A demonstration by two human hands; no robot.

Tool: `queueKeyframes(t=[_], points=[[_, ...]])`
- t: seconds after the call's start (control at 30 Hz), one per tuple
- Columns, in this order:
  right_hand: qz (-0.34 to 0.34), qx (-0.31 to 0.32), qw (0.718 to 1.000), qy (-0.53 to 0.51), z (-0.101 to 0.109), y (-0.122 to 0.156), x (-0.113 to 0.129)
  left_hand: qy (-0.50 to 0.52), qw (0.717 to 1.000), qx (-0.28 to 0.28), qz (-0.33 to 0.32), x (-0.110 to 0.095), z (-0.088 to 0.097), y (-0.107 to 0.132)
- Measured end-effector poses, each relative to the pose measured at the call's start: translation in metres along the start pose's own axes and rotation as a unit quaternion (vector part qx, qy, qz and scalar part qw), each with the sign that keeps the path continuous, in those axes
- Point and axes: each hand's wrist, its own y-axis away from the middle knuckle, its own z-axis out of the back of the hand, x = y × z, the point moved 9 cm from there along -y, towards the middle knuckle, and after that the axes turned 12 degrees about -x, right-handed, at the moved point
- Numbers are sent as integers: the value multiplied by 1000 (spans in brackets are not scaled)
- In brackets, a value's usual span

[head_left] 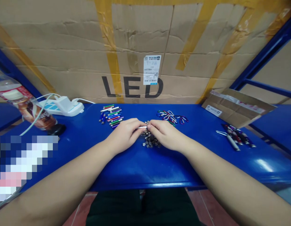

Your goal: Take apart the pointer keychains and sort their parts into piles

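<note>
Silver tube (142, 127), one, pinched at its ends by left hand (125, 133) and right hand (165, 133) over one heap of metal bits (149, 142); roughly a dozen coloured tubes (112, 116) beside.

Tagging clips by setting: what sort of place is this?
Likely a small-parts assembly bench: blue metal table, taped brown cardboard wall printed LED, sorted piles of small coloured metal tubes and coloured carabiner clips; left hand and right hand pinch a silver tube.
</note>
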Motion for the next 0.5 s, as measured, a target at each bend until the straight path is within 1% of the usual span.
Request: queueKeyframes(t=[0.03, 0.07, 0.13, 0.17, 0.23, 0.27, 0.3, 0.37, 0.4, 0.43, 0.5], points=[[67, -27, 994, 77, 5, 0, 9, -1, 1000, 6, 19, 4, -2, 0], [128, -47, 980, 142, 8, 2, 18, 2, 999, 10, 37, 8, -2, 0], [214, -56, 951, 215, 7, 6, 30, 17, 998, 12, 62, 13, -3, 0], [237, -49, 944, 223, 6, 8, 33, 26, 997, 13, 67, 14, -3, 0], [247, -34, 947, 201, 4, 10, 33, 39, 997, 20, 59, 12, -2, 0], [231, -25, 957, 172, 4, 9, 31, 40, 998, 22, 48, 9, -2, -1], [198, -16, 971, 131, 4, 7, 27, 38, 998, 21, 35, 6, -1, -1], [94, 7, 996, 7, 1, 3, 13, 29, 999, 11, 9, 0, 2, -1], [31, 24, 997, -69, -2, 2, 6, 23, 1000, 3, -4, -4, 3, -2], [-31, 42, 988, -145, -7, 2, 0, 18, 1000, -4, -16, -7, 5, -2], [-135, 83, 951, -267, -18, 6, -7, 7, 999, -19, -41, -13, 7, -2]])
